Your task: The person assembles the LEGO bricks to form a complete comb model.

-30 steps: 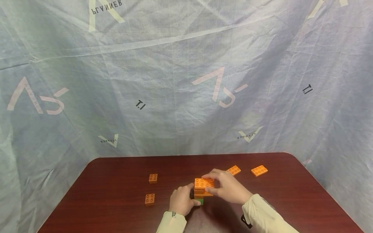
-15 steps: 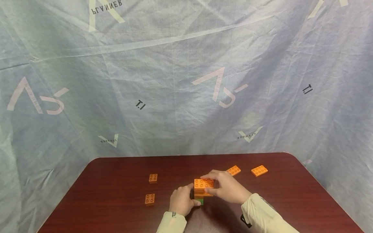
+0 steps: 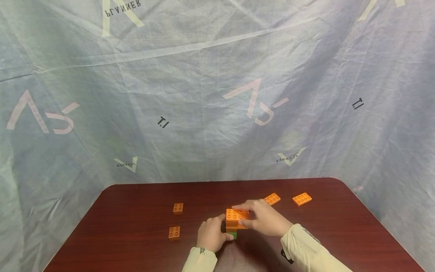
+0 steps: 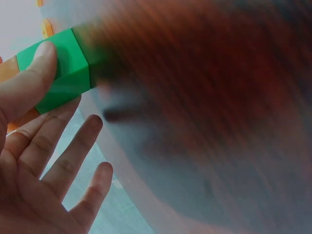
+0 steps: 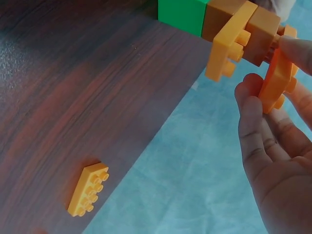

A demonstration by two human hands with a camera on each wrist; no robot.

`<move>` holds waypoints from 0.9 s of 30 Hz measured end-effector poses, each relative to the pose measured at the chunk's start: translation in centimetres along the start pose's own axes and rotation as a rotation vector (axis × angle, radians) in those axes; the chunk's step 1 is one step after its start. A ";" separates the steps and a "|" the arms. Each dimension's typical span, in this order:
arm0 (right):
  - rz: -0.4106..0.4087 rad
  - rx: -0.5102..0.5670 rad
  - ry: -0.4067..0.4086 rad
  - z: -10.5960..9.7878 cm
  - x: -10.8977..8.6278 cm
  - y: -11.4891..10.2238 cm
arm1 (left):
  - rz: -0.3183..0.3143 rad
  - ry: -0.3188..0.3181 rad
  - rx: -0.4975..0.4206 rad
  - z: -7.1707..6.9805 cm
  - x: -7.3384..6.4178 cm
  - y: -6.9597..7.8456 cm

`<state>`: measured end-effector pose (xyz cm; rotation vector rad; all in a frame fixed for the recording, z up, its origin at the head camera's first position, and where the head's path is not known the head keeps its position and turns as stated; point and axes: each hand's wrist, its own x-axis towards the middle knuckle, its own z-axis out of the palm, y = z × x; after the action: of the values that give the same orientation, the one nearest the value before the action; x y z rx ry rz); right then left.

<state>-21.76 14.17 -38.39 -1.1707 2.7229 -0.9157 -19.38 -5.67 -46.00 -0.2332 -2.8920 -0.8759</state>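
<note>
Left hand [image 3: 211, 234]: thumb laid on one face of the green brick [image 4: 73, 63], fingertips on the opposite side, so the brick is pinched at the foot of the tower; the outer fingers are extended and spread, off the brick. Right hand [image 3: 268, 217]: grasping the orange studded plate [image 5: 275, 80] at the tower's top, thumb to one side, fingertips to the other, studs up. Whether this plate is fully seated cannot be told.

Tower order, bottom up: green brick, brown-orange brick [image 5: 219, 17], yellow-orange plate [image 5: 229, 44], upper brown-orange brick [image 5: 261, 39], then the held plate. The yellow-orange plate overhangs toward the right hand, its exposed studs upward. The tower is upright at the near middle of the dark red counter [image 3: 136, 211], between the two hands.

Loose pieces: two four-stud bricks, far one [image 3: 178, 208] and near one [image 3: 174, 233], left of the tower; two eight-stud plates, inner one [image 3: 272, 198] partly behind the right hand, outer one [image 3: 302, 199] farther right.
</note>
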 end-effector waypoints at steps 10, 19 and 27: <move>-0.042 -0.049 -0.013 0.0 0.2 -0.3 | 0.001 0.001 -0.002 0.0 0.0 0.0; 0.020 -0.065 -0.071 -0.5 0.5 -0.7 | -0.004 0.002 0.003 0.0 0.0 0.0; 0.090 -0.063 -0.123 -0.7 0.8 -1.0 | 0.001 0.005 0.013 0.0 0.0 0.0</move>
<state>-21.86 13.41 -37.08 -1.0662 2.6988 -0.7264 -19.39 -5.68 -45.98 -0.2305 -2.8920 -0.8566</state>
